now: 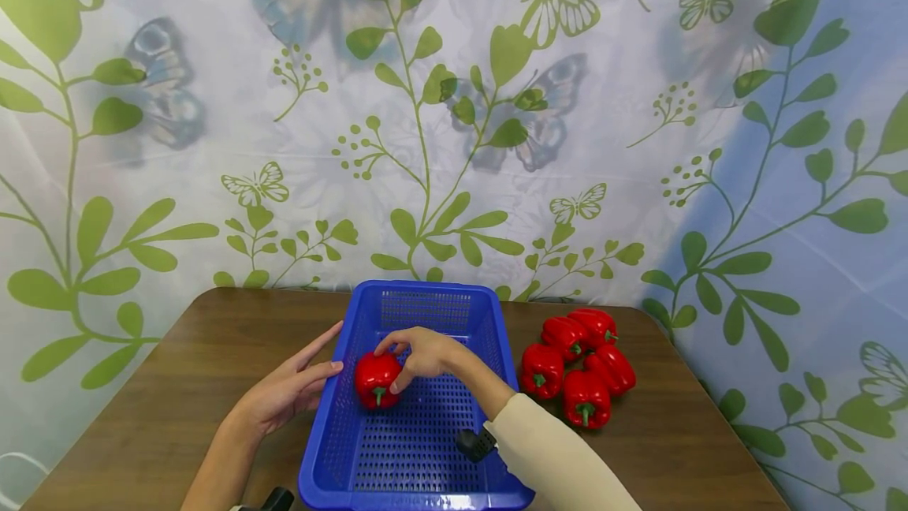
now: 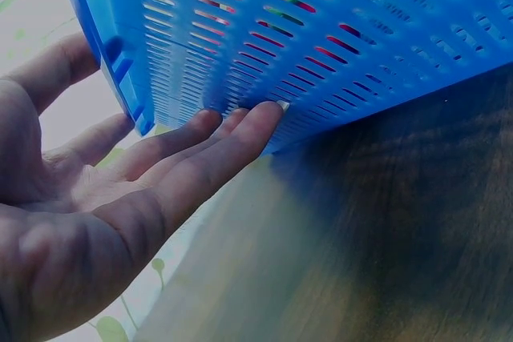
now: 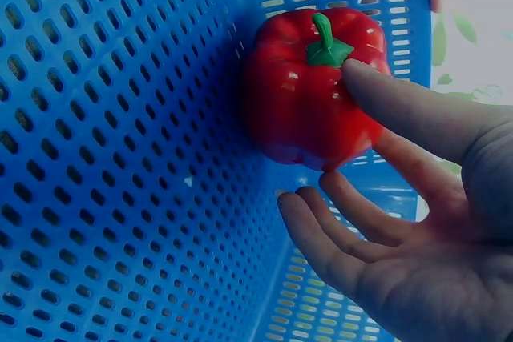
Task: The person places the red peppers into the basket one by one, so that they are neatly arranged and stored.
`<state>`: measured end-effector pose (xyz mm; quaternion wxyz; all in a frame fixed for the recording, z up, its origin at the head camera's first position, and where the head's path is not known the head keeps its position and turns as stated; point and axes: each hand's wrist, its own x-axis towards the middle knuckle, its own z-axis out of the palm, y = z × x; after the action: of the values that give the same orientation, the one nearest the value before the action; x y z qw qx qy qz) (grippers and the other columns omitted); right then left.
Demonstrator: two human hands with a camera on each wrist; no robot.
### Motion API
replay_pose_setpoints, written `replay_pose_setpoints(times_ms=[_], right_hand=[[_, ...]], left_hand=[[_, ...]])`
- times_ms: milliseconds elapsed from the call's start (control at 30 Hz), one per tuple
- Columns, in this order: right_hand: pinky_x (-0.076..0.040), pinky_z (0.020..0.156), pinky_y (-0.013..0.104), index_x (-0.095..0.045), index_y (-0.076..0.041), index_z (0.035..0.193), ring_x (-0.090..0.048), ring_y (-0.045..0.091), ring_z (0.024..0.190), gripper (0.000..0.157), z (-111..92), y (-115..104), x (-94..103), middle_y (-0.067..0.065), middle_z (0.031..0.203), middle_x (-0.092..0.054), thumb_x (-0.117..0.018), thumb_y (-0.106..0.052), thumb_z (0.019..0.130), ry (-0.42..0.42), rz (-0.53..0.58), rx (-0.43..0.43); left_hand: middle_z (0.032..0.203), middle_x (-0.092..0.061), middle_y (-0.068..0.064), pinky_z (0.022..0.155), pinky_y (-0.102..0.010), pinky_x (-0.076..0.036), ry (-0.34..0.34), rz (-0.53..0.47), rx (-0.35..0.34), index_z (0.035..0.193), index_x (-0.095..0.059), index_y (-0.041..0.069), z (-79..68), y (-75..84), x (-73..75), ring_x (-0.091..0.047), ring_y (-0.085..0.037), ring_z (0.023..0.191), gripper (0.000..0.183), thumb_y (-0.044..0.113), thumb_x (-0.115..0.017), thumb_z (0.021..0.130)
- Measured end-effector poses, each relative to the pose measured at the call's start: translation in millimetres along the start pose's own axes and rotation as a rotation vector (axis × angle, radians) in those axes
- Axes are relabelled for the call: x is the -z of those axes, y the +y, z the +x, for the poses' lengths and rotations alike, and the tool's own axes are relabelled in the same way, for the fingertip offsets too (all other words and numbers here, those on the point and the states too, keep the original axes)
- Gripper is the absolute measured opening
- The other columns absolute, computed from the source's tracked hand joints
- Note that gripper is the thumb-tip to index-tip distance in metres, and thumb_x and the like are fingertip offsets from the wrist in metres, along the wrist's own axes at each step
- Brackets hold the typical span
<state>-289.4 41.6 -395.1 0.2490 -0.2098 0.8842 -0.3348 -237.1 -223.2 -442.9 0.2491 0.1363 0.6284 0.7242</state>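
Note:
A blue perforated plastic basket [image 1: 426,448] stands on the wooden table. Inside it, by the left wall, is a red bell pepper [image 1: 377,379] with a green stem. My right hand [image 1: 426,353] reaches into the basket and holds this pepper between thumb and fingers; in the right wrist view the thumb [image 3: 401,102] presses beside the stem. Outside the basket, my left hand [image 1: 284,393] touches the left side with fairly straight fingers. The left wrist view shows those fingers [image 2: 216,150] along the slotted outer wall, with red showing through the slots.
Several more red bell peppers [image 1: 586,399] lie grouped on the table [image 1: 667,432] to the right of the basket. Behind the table hangs a white curtain [image 1: 454,180] with green leaves and butterflies. The right forearm's cream sleeve [image 1: 553,456] crosses the basket's right rim.

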Motion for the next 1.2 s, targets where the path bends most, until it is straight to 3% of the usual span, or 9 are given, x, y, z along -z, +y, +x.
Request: replay_pose_setpoints(times_ms=[300, 533, 800, 1033, 1200], right_hand=[[-0.049, 0.103, 0.053, -0.072, -0.025, 0.120, -0.057, 0.032, 0.127, 0.052, 3, 6, 1.1, 0.013, 0.135, -0.063, -0.090, -0.015, 0.073, 0.063, 0.053, -0.005], [-0.050, 0.104, 0.047, -0.071, -0.019, 0.118, -0.061, 0.026, 0.121, 0.046, 7, 7, 3.9, 0.006, 0.127, -0.068, -0.088, -0.016, 0.075, 0.084, 0.099, 0.007], [-0.051, 0.102, 0.053, -0.068, -0.025, 0.125, -0.062, 0.029, 0.123, 0.042, 7, 6, 6.2, 0.012, 0.130, -0.067, -0.081, -0.019, 0.085, 0.092, 0.134, 0.029], [-0.056, 0.096, 0.050, -0.069, -0.023, 0.124, -0.061, 0.029, 0.120, 0.038, 9, 6, 5.9, 0.014, 0.131, -0.063, -0.074, -0.009, 0.090, 0.111, 0.289, 0.019], [-0.056, 0.094, 0.054, -0.069, -0.019, 0.125, -0.062, 0.028, 0.113, 0.036, 13, 7, 6.7, 0.014, 0.126, -0.063, -0.069, -0.003, 0.093, 0.147, 0.391, 0.008]], left_hand=[[0.159, -0.034, -0.029, 0.099, -0.055, -0.053, -0.008, 0.007, 0.004, 0.164, -0.005, 0.032, 0.9, 1.0, 1.1, -0.059, -0.040, 0.130, 0.072, 0.021, -0.049, 0.108], [0.157, -0.039, -0.028, 0.101, -0.053, -0.053, -0.008, 0.021, 0.005, 0.164, -0.005, 0.032, 0.9, 0.9, 1.4, -0.058, -0.041, 0.131, 0.073, 0.021, -0.049, 0.108], [0.157, -0.039, -0.029, 0.101, -0.054, -0.053, -0.009, 0.011, 0.003, 0.165, -0.005, 0.031, 1.3, 0.2, 2.2, -0.057, -0.041, 0.132, 0.072, 0.021, -0.048, 0.108], [0.152, -0.046, -0.028, 0.099, -0.052, -0.054, -0.010, 0.010, 0.004, 0.165, -0.004, 0.031, 1.4, -0.3, 1.8, -0.060, -0.040, 0.129, 0.074, 0.020, -0.050, 0.107], [0.151, -0.048, -0.027, 0.098, -0.051, -0.055, -0.006, 0.010, 0.004, 0.165, -0.004, 0.031, 1.3, 0.7, 1.1, -0.061, -0.039, 0.128, 0.074, 0.020, -0.050, 0.107]])
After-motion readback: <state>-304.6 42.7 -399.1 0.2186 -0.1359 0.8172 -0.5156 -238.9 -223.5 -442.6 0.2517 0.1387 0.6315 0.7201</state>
